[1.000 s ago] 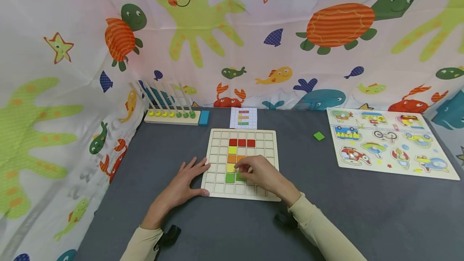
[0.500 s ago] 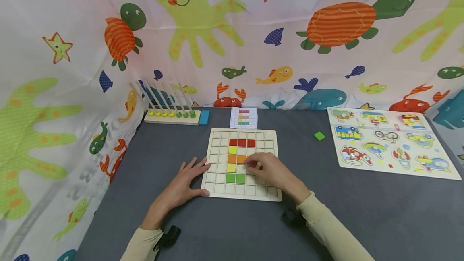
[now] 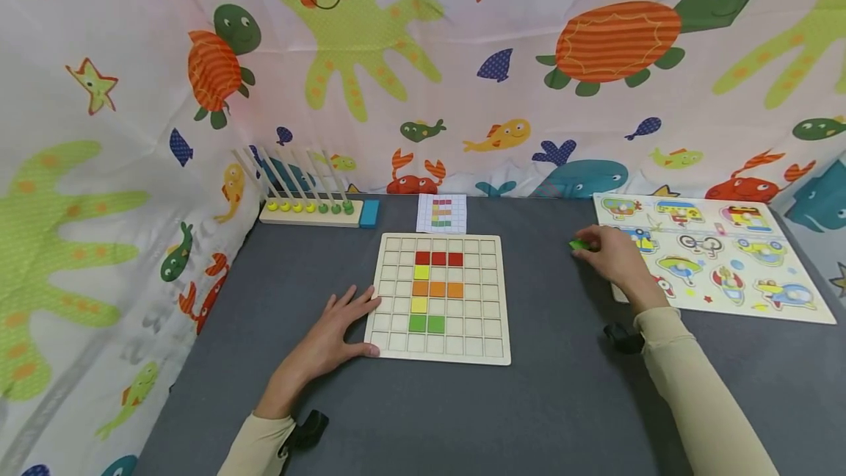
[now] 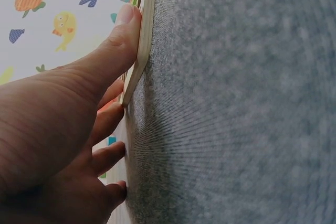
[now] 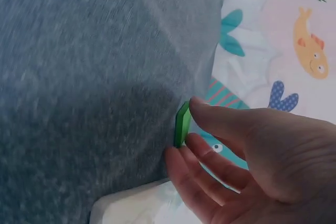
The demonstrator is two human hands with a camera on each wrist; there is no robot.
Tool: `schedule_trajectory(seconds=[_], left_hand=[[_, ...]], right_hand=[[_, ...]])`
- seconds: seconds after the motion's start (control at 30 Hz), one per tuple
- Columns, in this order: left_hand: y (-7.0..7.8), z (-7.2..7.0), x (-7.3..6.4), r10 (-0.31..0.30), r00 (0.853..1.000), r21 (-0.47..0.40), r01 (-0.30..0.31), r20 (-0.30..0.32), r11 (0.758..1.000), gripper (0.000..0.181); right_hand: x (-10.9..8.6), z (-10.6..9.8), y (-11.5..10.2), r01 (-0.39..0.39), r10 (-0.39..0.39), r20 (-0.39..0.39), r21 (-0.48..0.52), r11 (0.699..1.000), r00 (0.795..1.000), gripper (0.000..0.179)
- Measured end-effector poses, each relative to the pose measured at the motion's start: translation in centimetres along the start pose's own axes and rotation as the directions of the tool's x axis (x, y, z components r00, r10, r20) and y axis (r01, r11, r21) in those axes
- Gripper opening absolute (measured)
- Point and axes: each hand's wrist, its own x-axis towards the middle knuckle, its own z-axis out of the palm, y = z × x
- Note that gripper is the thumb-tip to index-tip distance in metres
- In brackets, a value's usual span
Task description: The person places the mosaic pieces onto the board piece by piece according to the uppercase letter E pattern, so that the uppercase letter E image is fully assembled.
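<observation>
A wooden grid board (image 3: 487, 347) lies on the table with red, yellow, orange and green square tiles in some cells. The rows of red tiles (image 3: 439, 259) and orange tiles (image 3: 438, 289) span three cells each; two green tiles (image 3: 426, 323) sit lower down. My left hand (image 3: 327, 340) rests at the board's left edge, fingers spread, the thumb touching its rim in the left wrist view. Off to the right, my right hand (image 3: 617, 259) pinches a loose green tile (image 5: 182, 124) between thumb and fingertips, low over the grey cloth.
Behind the board lies a paper pattern card (image 3: 441, 213). A peg stand with beads (image 3: 311, 213) is at the back left. A vehicle picture puzzle (image 3: 734, 263) lies partly under my right forearm and hand. A printed curtain (image 3: 370, 57) hangs behind the table.
My right hand has left the board and moved right to the loose green tile, which it now pinches. A third orange tile shows in the orange row. My left hand stays put.
</observation>
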Motion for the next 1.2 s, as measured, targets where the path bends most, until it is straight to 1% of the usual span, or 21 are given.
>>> schedule_trajectory(seconds=[0.07,0.1,0.17,0.23,0.33,0.4,0.5,0.6,0.67,0.73,0.77,0.87,0.97,1.07,1.2], left_hand=[[-0.1,0.0,0.0,0.000,1.000,0.004,0.000,0.000,1.000,0.090],[-0.1,0.0,0.0,0.001,1.000,0.007,-0.001,0.000,1.000,0.090],[-0.1,0.0,0.0,0.002,1.000,0.009,-0.002,0.001,1.000,0.090],[-0.1,0.0,0.0,0.005,1.000,0.010,-0.005,0.002,1.000,0.090],[0.0,0.0,0.0,0.006,1.000,0.008,-0.006,0.001,1.000,0.090],[0.0,0.0,-0.1,0.002,1.000,0.005,-0.002,0.001,1.000,0.090],[0.1,0.0,-0.2,-0.004,1.000,0.005,0.003,0.004,1.000,0.090],[0.1,0.0,-0.3,-0.004,1.000,0.006,0.004,0.008,1.000,0.090],[0.0,0.0,-0.3,-0.004,1.000,0.005,0.004,0.007,1.000,0.090],[0.0,0.0,-0.4,-0.003,1.000,0.006,0.003,0.002,1.000,0.090],[0.0,0.0,-0.4,-0.005,1.000,0.005,0.005,0.001,1.000,0.090],[-0.1,-0.1,-0.4,-0.001,1.000,0.008,0.001,-0.005,1.000,0.091],[-0.1,-0.1,-0.4,0.000,1.000,0.011,0.000,-0.005,1.000,0.091],[0.0,-0.1,-0.4,0.004,1.000,0.012,-0.004,-0.006,1.000,0.090],[0.0,-0.1,-0.4,0.007,1.000,0.010,-0.007,-0.008,1.000,0.090]], right_hand=[[0.2,0.1,0.4,-0.011,0.011,0.006,-0.010,1.000,1.000,0.034],[0.3,0.2,0.5,-0.016,0.015,-0.008,-0.013,1.000,1.000,0.034],[0.3,0.6,0.5,-0.026,0.025,-0.058,-0.014,1.000,0.998,0.034],[0.3,1.0,0.1,-0.037,0.036,-0.105,-0.012,0.999,0.994,0.033],[0.1,1.5,-1.1,-0.043,0.043,-0.139,0.007,0.999,0.989,0.033],[-0.2,1.9,-2.2,-0.040,0.042,-0.127,0.022,0.999,0.991,0.034],[-0.9,2.6,-4.2,-0.013,0.018,-0.097,0.053,0.998,0.995,0.034],[-1.8,3.8,-6.5,0.038,-0.035,-0.040,0.096,0.995,0.999,0.030],[-2.4,4.7,-8.2,0.090,-0.091,0.005,0.126,0.988,0.996,0.028],[-3.0,5.7,-9.9,0.139,-0.151,0.059,0.166,0.976,0.987,0.026],[-3.3,6.2,-10.7,0.166,-0.185,0.086,0.190,0.968,0.979,0.026],[-4.0,7.6,-12.7,0.230,-0.280,0.177,0.258,0.939,0.944,0.025],[-4.5,8.8,-13.8,0.261,-0.344,0.239,0.319,0.911,0.908,0.024],[-4.8,9.8,-14.3,0.290,-0.388,0.250,0.352,0.890,0.887,0.023],[-5.0,10.5,-14.6,0.331,-0.420,0.227,0.345,0.878,0.879,0.021]])
